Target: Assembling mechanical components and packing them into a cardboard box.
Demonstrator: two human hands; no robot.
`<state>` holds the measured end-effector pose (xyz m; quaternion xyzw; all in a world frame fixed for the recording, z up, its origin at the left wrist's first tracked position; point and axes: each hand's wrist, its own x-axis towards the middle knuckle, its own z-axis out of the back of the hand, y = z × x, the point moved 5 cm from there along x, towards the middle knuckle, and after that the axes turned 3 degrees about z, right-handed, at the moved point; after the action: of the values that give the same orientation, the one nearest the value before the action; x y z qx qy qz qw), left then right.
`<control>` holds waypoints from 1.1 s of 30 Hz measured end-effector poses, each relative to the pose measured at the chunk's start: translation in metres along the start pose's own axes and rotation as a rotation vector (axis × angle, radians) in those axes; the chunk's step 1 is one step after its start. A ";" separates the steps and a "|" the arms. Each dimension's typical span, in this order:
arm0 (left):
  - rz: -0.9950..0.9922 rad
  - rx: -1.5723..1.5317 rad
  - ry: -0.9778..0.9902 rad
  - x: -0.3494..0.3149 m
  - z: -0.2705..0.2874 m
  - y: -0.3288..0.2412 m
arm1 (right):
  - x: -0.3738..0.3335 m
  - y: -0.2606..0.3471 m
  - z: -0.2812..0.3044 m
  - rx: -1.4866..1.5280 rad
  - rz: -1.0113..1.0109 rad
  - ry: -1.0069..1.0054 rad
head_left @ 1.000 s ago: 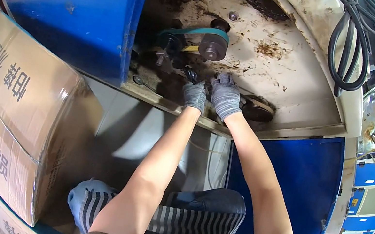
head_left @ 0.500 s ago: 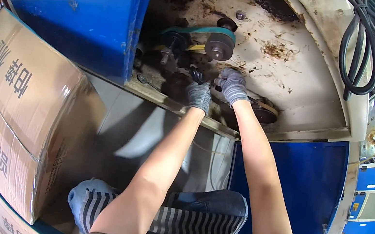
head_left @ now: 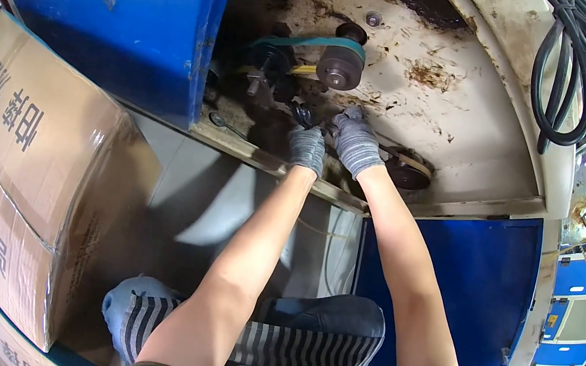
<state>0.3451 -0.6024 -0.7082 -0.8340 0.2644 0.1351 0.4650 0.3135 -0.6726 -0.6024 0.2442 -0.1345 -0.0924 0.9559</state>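
Note:
Both my hands, in grey knitted gloves, are inside the open housing of a dirty machine. My left hand [head_left: 307, 148] is closed around a dark, shiny looped thing [head_left: 302, 114] that sticks out past its fingers; its kind is unclear. Right beside it, my right hand [head_left: 355, 141] is closed, fingers curled, and whatever it grips is hidden. Above the hands a dark metal pulley [head_left: 338, 71] carries a teal belt [head_left: 307, 43]. Lower right of my right hand sits another belt wheel [head_left: 411, 175].
A wrench-like tool [head_left: 225, 124] lies on the housing's lower ledge. Blue panels [head_left: 117, 9] [head_left: 447, 299] flank the opening. At left stands a large cardboard box [head_left: 31, 141]. Black cables [head_left: 566, 81] hang at upper right. Striped cloth [head_left: 311, 358] covers my lap.
My right hand has turned slightly and come a little lower, closer to the left. The left hand stays almost in place. The whole view has shifted slightly.

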 end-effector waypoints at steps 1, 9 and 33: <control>-0.010 0.038 0.001 -0.008 -0.006 -0.005 | 0.000 -0.004 0.005 -0.008 -0.009 -0.005; -0.136 0.165 -0.119 -0.010 0.006 -0.017 | 0.026 0.036 0.006 -0.630 -0.099 0.405; -0.131 0.203 -0.081 -0.014 0.006 -0.023 | 0.022 0.003 -0.009 -0.764 0.192 0.415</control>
<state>0.3463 -0.5830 -0.6885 -0.7920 0.2027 0.1104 0.5652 0.3377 -0.6716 -0.6042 -0.1268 0.0821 0.0046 0.9885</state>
